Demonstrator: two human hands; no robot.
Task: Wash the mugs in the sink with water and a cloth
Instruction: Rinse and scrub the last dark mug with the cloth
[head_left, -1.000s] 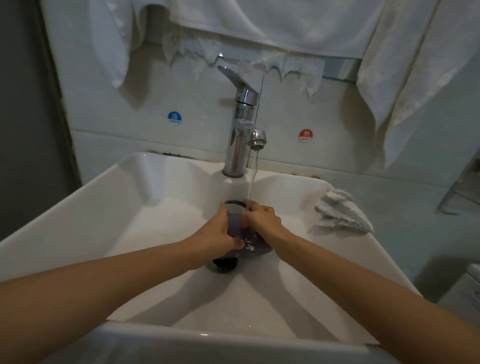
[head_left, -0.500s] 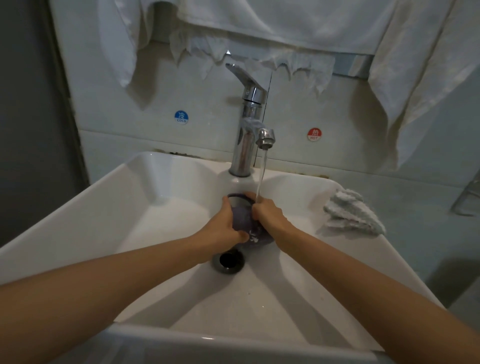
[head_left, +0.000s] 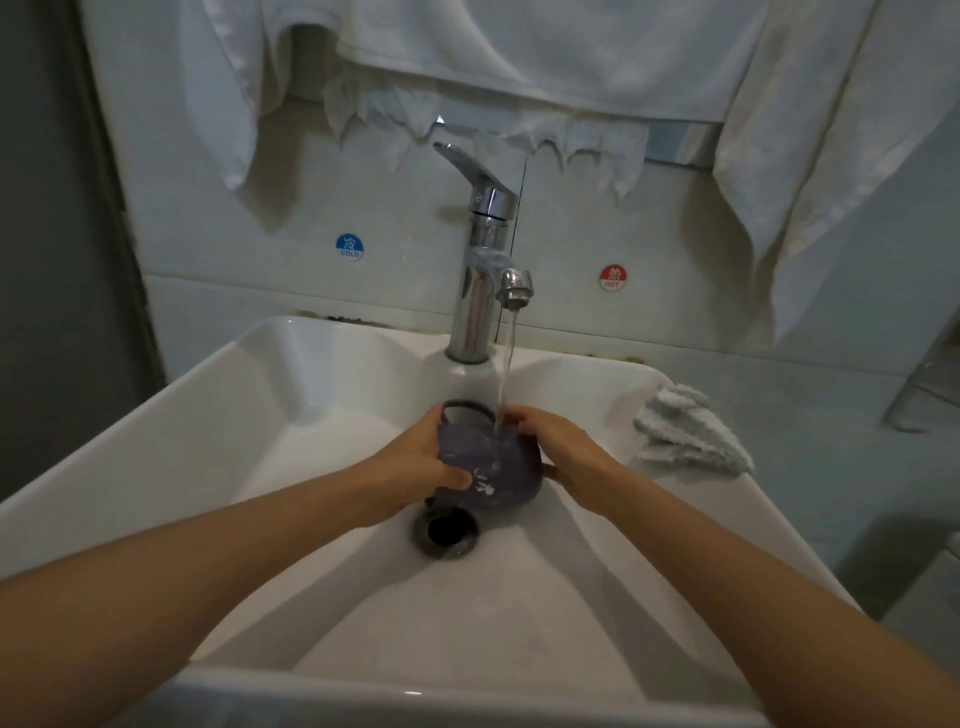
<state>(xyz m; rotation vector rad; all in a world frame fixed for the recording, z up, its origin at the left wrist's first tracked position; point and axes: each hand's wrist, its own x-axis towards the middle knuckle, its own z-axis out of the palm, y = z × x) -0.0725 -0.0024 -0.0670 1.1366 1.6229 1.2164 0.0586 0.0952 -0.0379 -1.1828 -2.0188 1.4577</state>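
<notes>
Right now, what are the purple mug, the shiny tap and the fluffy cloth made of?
The purple mug looks like glazed ceramic: thick wall, soft sheen, though it could be enamel. The tap is polished, chrome-like metal, with bright reflections. The cloth looks like fluffy terry or microfibre, pale and matte.

Left hand (head_left: 415, 460), right hand (head_left: 566, 447): curled grip
</notes>
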